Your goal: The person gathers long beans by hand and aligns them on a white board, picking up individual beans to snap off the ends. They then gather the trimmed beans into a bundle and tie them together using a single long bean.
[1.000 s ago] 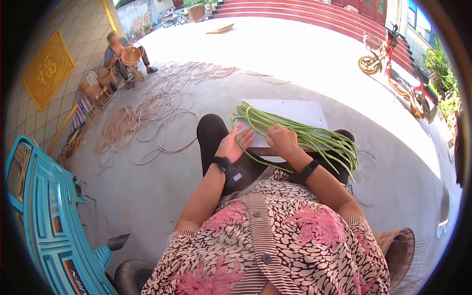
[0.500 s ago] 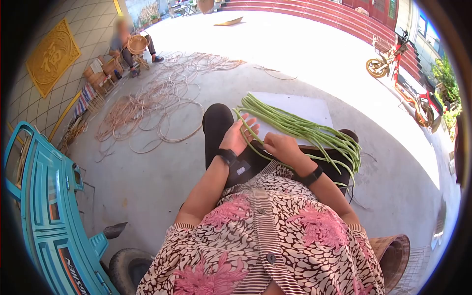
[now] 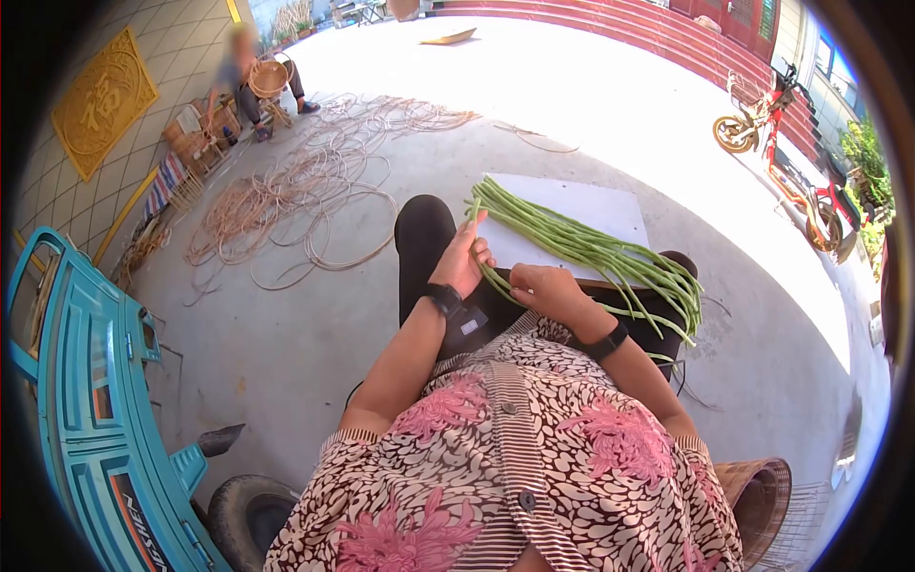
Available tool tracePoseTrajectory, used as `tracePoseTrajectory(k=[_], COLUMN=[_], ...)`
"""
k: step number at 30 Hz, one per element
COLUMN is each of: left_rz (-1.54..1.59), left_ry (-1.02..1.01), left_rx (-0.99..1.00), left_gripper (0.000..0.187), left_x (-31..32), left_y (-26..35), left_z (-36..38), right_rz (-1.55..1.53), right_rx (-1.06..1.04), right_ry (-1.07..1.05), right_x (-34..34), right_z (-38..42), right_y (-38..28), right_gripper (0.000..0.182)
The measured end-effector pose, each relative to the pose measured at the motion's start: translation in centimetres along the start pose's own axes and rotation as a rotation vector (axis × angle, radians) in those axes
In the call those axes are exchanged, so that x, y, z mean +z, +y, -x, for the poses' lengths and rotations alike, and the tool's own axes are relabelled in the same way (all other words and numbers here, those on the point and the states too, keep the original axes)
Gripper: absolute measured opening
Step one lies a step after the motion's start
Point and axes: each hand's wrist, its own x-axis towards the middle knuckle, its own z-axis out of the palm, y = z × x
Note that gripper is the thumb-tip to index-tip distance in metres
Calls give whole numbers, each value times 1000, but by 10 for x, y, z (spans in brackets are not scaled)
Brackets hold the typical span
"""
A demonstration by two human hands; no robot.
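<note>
A bunch of long green yardlong beans (image 3: 586,235) lies slantwise across a white board (image 3: 615,208) on my lap. My left hand (image 3: 462,261) is closed round one separate bean at the bunch's left end, with its fingers curled and the bean's tip rising above them. Lower down, the same bean runs to my right hand (image 3: 553,291), which pinches it between thumb and fingers. Past my right hand, a few bean ends hang over my dark trouser leg. Part of the held bean is hidden behind my fingers.
Tangled cane strips (image 3: 276,210) lie on the concrete ahead left. A person (image 3: 250,81) sits by the wall with a woven basket (image 3: 268,79). A turquoise vehicle (image 3: 91,381) stands at my left, a wicker basket (image 3: 760,505) at my right, a red motorbike (image 3: 777,157) farther off.
My left hand's fingers have curled in around the bean, and its tip has swung from slanting left to nearly upright. The seated person's arm now reaches down to the side.
</note>
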Motion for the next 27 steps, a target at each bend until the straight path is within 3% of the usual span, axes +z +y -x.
tracePoseTrajectory(k=[3, 6, 9, 12, 15, 18, 21, 24, 27], left_rz=[-33, 26, 24, -21, 28, -51, -49, 0, 86], left_ry=[30, 110, 91, 25, -45, 152, 143, 149, 53], left_rx=[9, 13, 27, -9, -12, 1, -15, -42, -57], left_gripper=[26, 21, 19, 20, 25, 32, 36, 37, 36], left_x=[4, 4, -7, -15, -24, -13, -2, -4, -9], left_y=[1, 0, -1, 1, 1, -5, -1, -2, -2], left_z=[2, 1, -2, -4, -7, -3, 0, -3, -6], right_rz=[5, 10, 258, 344, 350, 319, 200, -289, -612], right_rx=[24, -51, 75, 252, 250, 283, 270, 264, 180], right_ry=[-42, 351, 636, 597, 501, 485, 528, 517, 213], right_x=[-2, -2, -16, -9, -7, -8, -11, -18, -31], right_z=[0, -2, -9, -14, -15, -16, -12, -11, 1], right_y=[-2, 3, 14, 36, 39, 39, 34, 25, 7], right_gripper=[15, 14, 18, 17, 17, 15, 14, 17, 22])
